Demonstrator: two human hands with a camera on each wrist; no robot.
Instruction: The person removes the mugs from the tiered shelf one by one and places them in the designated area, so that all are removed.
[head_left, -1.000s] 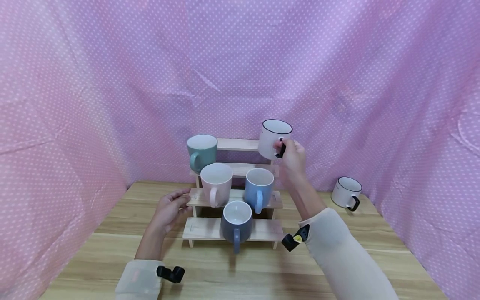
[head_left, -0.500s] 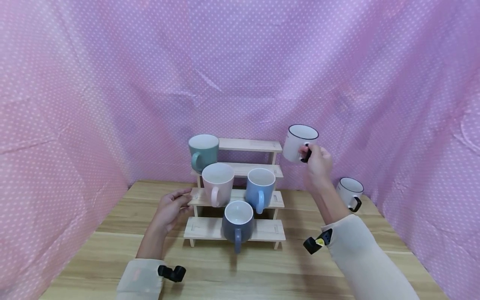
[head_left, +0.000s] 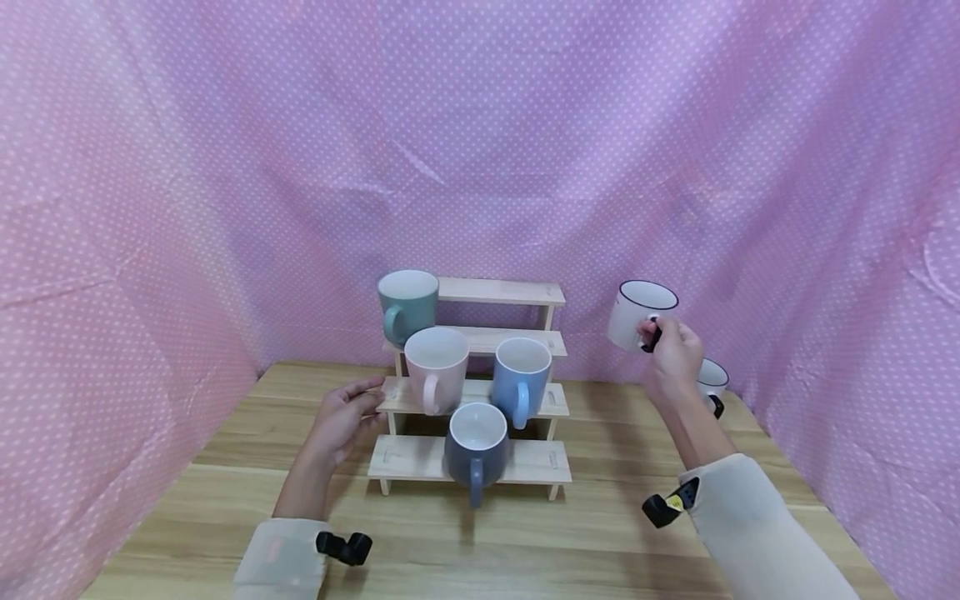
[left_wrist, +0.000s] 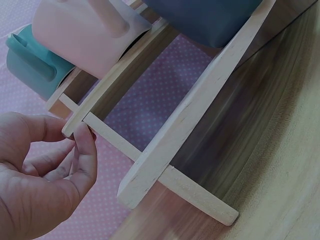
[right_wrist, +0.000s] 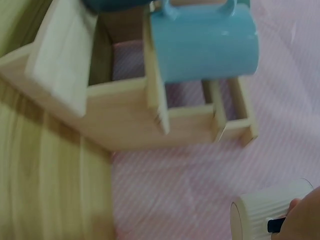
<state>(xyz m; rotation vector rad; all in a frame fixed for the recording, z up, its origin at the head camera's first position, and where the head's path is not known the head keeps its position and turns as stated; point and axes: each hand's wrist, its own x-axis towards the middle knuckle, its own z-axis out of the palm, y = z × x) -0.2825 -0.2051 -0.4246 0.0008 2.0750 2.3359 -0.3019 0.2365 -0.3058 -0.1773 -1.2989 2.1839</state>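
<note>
My right hand (head_left: 675,362) grips the black handle of a white mug (head_left: 636,321) with a black rim, holding it in the air to the right of a tiered wooden rack (head_left: 528,460). In the left wrist view, the thumb and forefinger of my left hand (left_wrist: 47,172) pinch the left end of the rack's second shelf from the bottom (left_wrist: 95,100). On that shelf stand a pink mug (head_left: 442,371) and a blue mug (head_left: 517,379). A dark grey mug (head_left: 474,454) is on the bottom shelf. A green mug (head_left: 412,304) occupies the third shelf's left end.
Behind my right hand, partly hidden, another white mug (head_left: 711,379) with a black handle sits on the wooden table (head_left: 525,550). A pink dotted cloth (head_left: 480,150) hangs at the back and along both sides.
My right hand has carried the white mug rightward from in front of the top shelf's right end, then lowered it somewhat. My left hand stays at the rack.
</note>
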